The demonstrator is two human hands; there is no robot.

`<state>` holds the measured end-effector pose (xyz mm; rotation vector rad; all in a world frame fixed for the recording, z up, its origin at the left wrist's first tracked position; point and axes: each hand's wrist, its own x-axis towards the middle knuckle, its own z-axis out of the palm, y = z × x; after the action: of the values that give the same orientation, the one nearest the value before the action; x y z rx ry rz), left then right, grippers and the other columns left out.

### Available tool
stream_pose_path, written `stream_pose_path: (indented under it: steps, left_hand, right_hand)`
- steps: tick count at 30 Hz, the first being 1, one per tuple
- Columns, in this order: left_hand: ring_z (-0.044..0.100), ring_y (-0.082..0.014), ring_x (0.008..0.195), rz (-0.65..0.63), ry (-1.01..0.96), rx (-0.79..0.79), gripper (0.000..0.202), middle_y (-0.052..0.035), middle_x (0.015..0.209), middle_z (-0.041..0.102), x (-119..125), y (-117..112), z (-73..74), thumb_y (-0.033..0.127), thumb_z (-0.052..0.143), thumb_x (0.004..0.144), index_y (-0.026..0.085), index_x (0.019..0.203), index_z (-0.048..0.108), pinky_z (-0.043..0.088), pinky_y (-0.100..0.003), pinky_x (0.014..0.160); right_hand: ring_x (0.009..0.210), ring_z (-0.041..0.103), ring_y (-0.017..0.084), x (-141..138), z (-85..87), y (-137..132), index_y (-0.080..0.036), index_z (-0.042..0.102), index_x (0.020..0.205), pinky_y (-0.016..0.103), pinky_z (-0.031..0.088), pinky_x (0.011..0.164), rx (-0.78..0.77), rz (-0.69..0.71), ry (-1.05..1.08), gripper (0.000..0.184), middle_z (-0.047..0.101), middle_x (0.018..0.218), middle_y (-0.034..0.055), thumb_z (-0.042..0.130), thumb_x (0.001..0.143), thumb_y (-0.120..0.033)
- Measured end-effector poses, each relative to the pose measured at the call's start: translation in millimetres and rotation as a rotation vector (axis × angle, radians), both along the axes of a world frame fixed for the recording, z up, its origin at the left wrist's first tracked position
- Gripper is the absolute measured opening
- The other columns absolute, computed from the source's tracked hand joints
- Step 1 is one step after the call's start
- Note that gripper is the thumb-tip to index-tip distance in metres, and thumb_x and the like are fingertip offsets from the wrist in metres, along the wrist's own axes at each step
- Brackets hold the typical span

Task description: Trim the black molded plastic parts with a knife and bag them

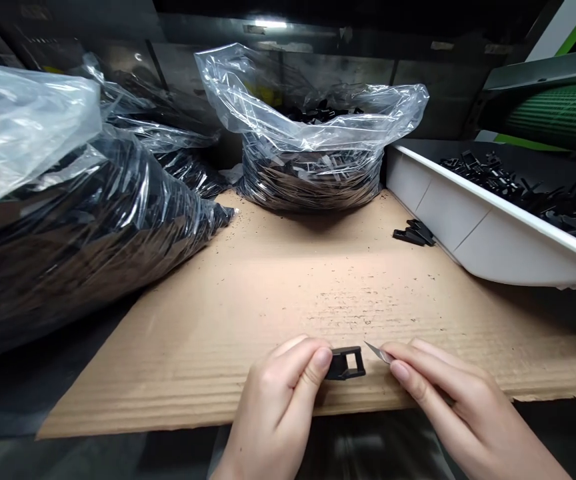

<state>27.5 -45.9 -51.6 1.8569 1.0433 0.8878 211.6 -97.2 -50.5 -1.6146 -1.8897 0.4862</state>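
Observation:
Between thumb and fingers, my left hand (283,393) grips a black plastic part (347,363) with a rectangular opening near its right end. Its left end is covered by my fingers. My right hand (443,387) pinches a thin pointed blade (378,351), whose tip points up and left toward the part. A small gap separates blade and part. Both hands are at the near edge of a cardboard sheet (208,333), which is dotted with tiny dark shavings.
Clear plastic bags of black parts stand at the left (93,220) and at the back (313,173). At right, a white tray (433,193) holds many loose black parts. A few black parts (415,233) lie beside it on the cardboard. Behind it is a green roller (563,117).

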Motion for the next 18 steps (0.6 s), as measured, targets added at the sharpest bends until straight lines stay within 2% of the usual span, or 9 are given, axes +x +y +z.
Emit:
stream_pose_path:
  steps: [4, 9, 11, 13, 16, 18]
  left_hand:
    - [0.047, -0.012, 0.056, 0.024, -0.025, -0.054, 0.027, 0.0018, 0.06, 0.046, -0.9, -1.7, -0.9, 0.022, 0.04, 0.087, 0.018, 0.062, 0.051, 0.036, -0.021, 0.051]
    - [0.045, -0.0124, 0.054, 0.042, -0.044, -0.072, 0.029, 0.0015, 0.058, 0.044, 0.1, -2.8, 1.6, 0.022, 0.04, 0.087, 0.018, 0.061, 0.051, 0.035, -0.021, 0.05]
    - [0.047, -0.013, 0.056, 0.043, -0.043, -0.077, 0.028, 0.001, 0.059, 0.046, 0.1, -2.8, 1.6, 0.022, 0.041, 0.086, 0.018, 0.061, 0.053, 0.036, -0.022, 0.051]
    - [0.05, -0.0142, 0.06, 0.035, -0.057, -0.074, 0.026, 0.0001, 0.062, 0.051, -0.2, -1.9, 0.7, 0.022, 0.044, 0.085, 0.018, 0.064, 0.057, 0.039, -0.022, 0.055]
    - [0.054, -0.0147, 0.063, 0.071, -0.176, -0.183, 0.013, 0.0001, 0.067, 0.057, 0.8, 1.8, -0.5, 0.027, 0.054, 0.079, 0.02, 0.086, 0.063, 0.043, -0.023, 0.059]
    - [0.055, -0.0132, 0.056, 0.09, -0.332, -0.399, 0.033, 0.0006, 0.066, 0.059, 4.1, 4.9, 0.1, 0.033, 0.06, 0.075, 0.019, 0.105, 0.057, 0.045, -0.022, 0.054]
  right_hand:
    - [0.079, 0.064, 0.012, -5.5, 2.9, -2.2, -0.028, 0.059, 0.098, 0.014, 0.053, 0.064, 0.097, 0.009, 0.102, 0.022, 0.066, 0.081, -0.0025, 0.043, 0.085, -0.022]
    - [0.09, 0.063, 0.016, -17.8, 3.2, 3.7, -0.025, 0.063, 0.095, 0.018, 0.053, 0.071, 0.011, -0.041, 0.228, 0.019, 0.068, 0.09, 0.0007, 0.051, 0.081, -0.029]
    - [0.088, 0.063, 0.015, -22.2, 3.8, 7.2, -0.025, 0.063, 0.094, 0.019, 0.052, 0.071, -0.002, -0.049, 0.277, 0.018, 0.068, 0.088, 0.0, 0.051, 0.081, -0.028]
    - [0.077, 0.065, 0.013, -25.6, 4.8, 9.3, -0.025, 0.063, 0.087, 0.016, 0.052, 0.065, -0.003, -0.046, 0.296, 0.013, 0.068, 0.08, -0.0019, 0.051, 0.081, -0.026]
    - [0.057, 0.061, 0.01, -31.1, 4.1, 8.4, -0.023, 0.061, 0.076, 0.015, 0.048, 0.05, 0.128, -0.064, 0.241, 0.009, 0.063, 0.064, -0.003, 0.053, 0.078, -0.021]
    - [0.052, 0.057, 0.01, -35.7, 0.6, 5.9, -0.021, 0.06, 0.08, 0.018, 0.046, 0.048, 0.325, -0.047, 0.133, 0.014, 0.061, 0.062, -0.0011, 0.049, 0.078, -0.013]
